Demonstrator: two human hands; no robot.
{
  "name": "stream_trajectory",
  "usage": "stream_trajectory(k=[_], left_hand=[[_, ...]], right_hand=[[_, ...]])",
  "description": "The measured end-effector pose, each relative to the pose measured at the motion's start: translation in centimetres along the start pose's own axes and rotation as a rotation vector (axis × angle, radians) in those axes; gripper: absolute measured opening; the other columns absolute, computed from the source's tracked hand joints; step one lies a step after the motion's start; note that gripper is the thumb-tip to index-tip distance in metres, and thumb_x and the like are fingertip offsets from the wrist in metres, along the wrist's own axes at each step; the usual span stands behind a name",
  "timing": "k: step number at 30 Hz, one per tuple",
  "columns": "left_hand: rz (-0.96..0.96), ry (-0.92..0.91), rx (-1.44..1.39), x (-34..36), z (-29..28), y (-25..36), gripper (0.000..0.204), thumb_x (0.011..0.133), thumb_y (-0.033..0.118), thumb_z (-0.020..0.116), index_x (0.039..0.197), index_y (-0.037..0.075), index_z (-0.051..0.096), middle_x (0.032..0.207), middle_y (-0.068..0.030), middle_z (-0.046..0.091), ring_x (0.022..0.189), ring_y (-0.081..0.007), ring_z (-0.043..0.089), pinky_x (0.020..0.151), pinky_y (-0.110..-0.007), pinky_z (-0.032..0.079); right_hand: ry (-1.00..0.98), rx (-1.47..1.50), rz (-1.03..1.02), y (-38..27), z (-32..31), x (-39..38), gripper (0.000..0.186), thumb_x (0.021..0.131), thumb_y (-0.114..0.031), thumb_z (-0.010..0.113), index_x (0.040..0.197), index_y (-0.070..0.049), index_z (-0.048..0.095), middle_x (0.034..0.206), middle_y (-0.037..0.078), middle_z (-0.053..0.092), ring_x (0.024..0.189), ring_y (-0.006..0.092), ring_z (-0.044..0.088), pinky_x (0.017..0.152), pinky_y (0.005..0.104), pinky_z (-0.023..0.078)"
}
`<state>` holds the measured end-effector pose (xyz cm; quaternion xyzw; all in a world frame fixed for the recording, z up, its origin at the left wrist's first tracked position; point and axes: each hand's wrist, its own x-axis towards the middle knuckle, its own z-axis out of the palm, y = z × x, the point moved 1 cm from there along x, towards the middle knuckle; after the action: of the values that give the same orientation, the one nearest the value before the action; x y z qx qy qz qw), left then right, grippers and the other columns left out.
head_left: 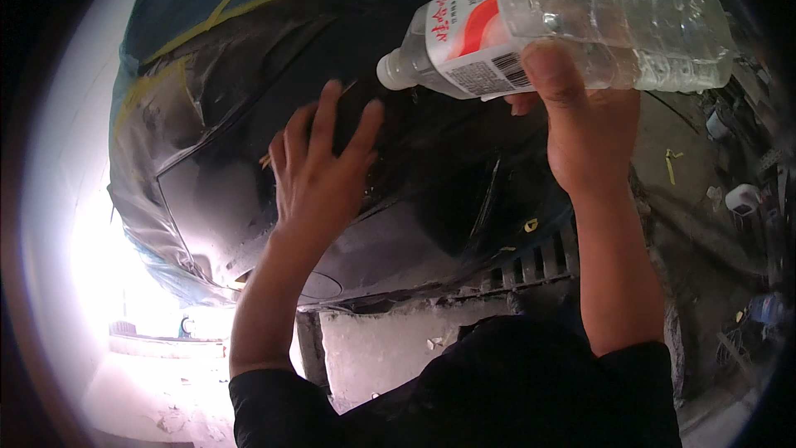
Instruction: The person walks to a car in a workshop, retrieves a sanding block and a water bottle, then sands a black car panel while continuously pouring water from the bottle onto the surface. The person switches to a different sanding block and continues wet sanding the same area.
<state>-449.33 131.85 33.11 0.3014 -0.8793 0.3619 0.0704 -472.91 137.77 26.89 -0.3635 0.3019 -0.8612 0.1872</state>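
A clear plastic bottle (pixel 597 21) with a white and red label lies tilted on its side in the air, held by my right hand (pixel 572 99). Its white neck points left, over the dark car panel (pixel 414 207). I cannot make out whether anything flows from the mouth. My left hand (pixel 319 149) is just left of the bottle's neck, fingers spread over the black, shiny panel; its fingertips are close to the surface, and contact is hard to tell. Part of my right hand's fingers is hidden behind the bottle.
Greenish masking film (pixel 191 8) with yellow tape covers the car's far and left parts. A slotted floor grate (pixel 531 265) runs below the car's near edge. Right of it, a white jug (pixel 743 199) and yellow tape scraps (pixel 672 164) lie on the dirty floor.
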Motion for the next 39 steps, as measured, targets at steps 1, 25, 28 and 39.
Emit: stream_trajectory(k=[1, 25, 28, 39], left_hand=[[0.008, 0.004, 0.003, 0.2, 0.2, 0.2, 0.058, 0.081, 0.018, 0.075, 0.135, 0.027, 0.059, 0.149, -0.0152, 0.043, 0.125, -0.0358, 0.046, 0.100, -0.051, 0.038], [0.010, 0.038, 0.012, -0.8, 0.3, -0.5, 0.056, 0.082, 0.018, 0.074, 0.135, 0.028, 0.058, 0.150, -0.0151, 0.043, 0.125, -0.0355, 0.047, 0.099, -0.051, 0.039], [0.031, 0.050, 0.003, 1.7, 0.0, 0.2, 0.058, 0.081, 0.019, 0.076, 0.135, 0.028, 0.058, 0.150, -0.0148, 0.043, 0.125, -0.0353, 0.047, 0.099, -0.051, 0.039], [0.032, 0.077, 0.009, 1.1, 0.2, -0.1, 0.062, 0.079, 0.020, 0.077, 0.137, 0.029, 0.056, 0.149, -0.0140, 0.044, 0.123, -0.0349, 0.048, 0.099, -0.051, 0.040]], right_hand=[[0.033, 0.027, -0.026, -0.3, 0.2, -0.1, 0.074, 0.086, -0.036, 0.078, 0.138, 0.002, 0.043, 0.113, 0.011, 0.065, 0.078, 0.0166, 0.067, 0.054, 0.0260, 0.054], [-0.078, 0.020, -0.075, 0.1, -0.9, 0.4, 0.060, 0.089, -0.036, 0.075, 0.128, 0.003, 0.050, 0.100, 0.012, 0.068, 0.076, 0.0185, 0.068, 0.053, 0.0275, 0.053], [-0.033, 0.038, 0.013, 0.0, -0.3, -0.4, 0.044, 0.091, -0.028, 0.073, 0.117, 0.002, 0.054, 0.084, 0.006, 0.065, 0.061, 0.0101, 0.059, 0.052, 0.0239, 0.047], [0.052, 0.022, 0.085, -1.5, 1.3, -0.6, 0.053, 0.090, -0.030, 0.075, 0.125, 0.002, 0.051, 0.091, 0.008, 0.066, 0.064, 0.0119, 0.061, 0.052, 0.0235, 0.050]])
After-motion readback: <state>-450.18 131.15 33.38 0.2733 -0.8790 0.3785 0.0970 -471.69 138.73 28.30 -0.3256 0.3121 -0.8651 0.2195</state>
